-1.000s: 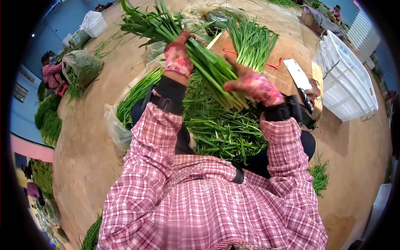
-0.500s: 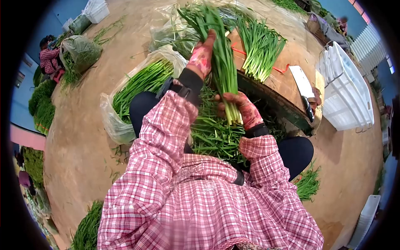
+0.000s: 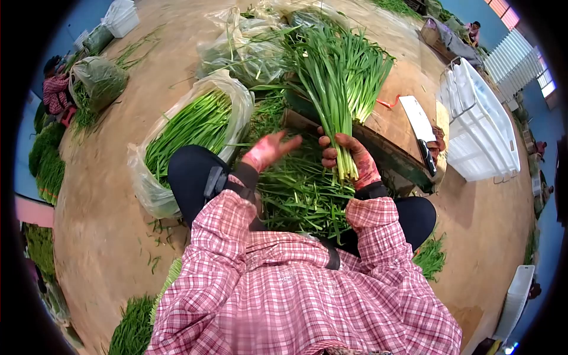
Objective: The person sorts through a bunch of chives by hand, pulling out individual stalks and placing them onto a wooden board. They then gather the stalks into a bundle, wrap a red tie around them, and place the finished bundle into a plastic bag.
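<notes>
My right hand [image 3: 353, 157], in a pink patterned glove with bare fingertips, is closed around the pale stem ends of a bunch of garlic chives [image 3: 329, 89]. The leaves fan up and away, overlapping a second bunch [image 3: 365, 97] on the wooden board. My left hand [image 3: 271, 152] holds nothing; slightly blurred, its fingers reach apart toward the held stems without touching them. Beneath both hands, loose green leaves [image 3: 305, 201] lie heaped between my knees. Left of them, an open plastic bag [image 3: 158, 204] is filled with more chives [image 3: 188, 130].
On the wooden board [image 3: 387, 127] to the right lie a cleaver [image 3: 421, 127] and a red tie [image 3: 389, 103]. Stacked white crates [image 3: 482, 130] stand beyond it. More plastic bags [image 3: 242, 56] sit ahead. Another person [image 3: 56, 89] sits at far left beside a filled bag [image 3: 100, 83].
My left hand has let go of the leaves and dropped down to the left, opening. The bunch in my right hand now leans over the board's bunch. The whole view has shifted slightly.
</notes>
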A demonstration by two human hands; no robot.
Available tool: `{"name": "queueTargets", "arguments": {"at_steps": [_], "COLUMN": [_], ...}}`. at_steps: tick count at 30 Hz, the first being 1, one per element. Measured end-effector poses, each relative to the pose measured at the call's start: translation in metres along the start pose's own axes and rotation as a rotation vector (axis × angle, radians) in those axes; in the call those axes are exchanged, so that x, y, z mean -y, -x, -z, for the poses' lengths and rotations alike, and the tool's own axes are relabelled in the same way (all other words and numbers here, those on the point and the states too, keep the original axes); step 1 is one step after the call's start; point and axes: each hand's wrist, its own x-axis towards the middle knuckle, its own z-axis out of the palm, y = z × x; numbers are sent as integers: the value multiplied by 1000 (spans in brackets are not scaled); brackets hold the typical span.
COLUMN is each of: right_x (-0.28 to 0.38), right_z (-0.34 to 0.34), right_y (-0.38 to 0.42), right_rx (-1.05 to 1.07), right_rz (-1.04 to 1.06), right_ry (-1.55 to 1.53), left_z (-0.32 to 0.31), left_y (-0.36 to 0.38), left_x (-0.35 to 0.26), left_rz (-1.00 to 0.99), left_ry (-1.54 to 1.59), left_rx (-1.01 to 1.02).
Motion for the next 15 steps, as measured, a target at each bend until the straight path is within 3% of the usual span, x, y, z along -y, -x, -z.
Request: {"name": "queueTargets", "arguments": {"at_steps": [1, 2, 3, 4, 5, 7, 8, 9, 11, 12, 13, 15], "right_x": [-4, -7, -12, -17, -20, -25, -19, -3, 18, 32, 52, 87], "right_z": [-2, -6, -10, -11, -17, -25, -35, -22, -15, -28, -51, -79], "right_y": [0, 0, 0, -1, 0, 4, 11, 12, 7, 11, 17, 15], "right_rx": [8, 32, 56, 69, 65, -58, -167, -109, -202, -241, -284, -235], "right_rz": [-8, -17, -27, -62, -80, -49, -4, -76, 284, 313, 345, 676], "right_ry": [-9, -9, -11, -20, 16, 228, 491, 668, 1071, 1062, 1058, 1322], "left_z": [4, 4, -9, -1, -2, 0, 1, 7, 19, 22, 20, 19], "left_y": [11, 27, -6, -4, -23, -18, -24, -16, -4, -9, -6, -7], "left_x": [-31, -80, -61, -77, -66, -94, -94, -106, -136, -146, -169, -206], "left_rz": [-212, -98, -289, -350, -390, -353, -305, -271, -287, -338, -472, -810], "left_ry": [582, 1005, 1260, 1206, 1294, 1446, 1504, 1390, 1247, 1165, 1157, 863], "left_rx": [174, 250, 429, 398, 498, 465, 453, 243, 92, 56, -38, -161]}}
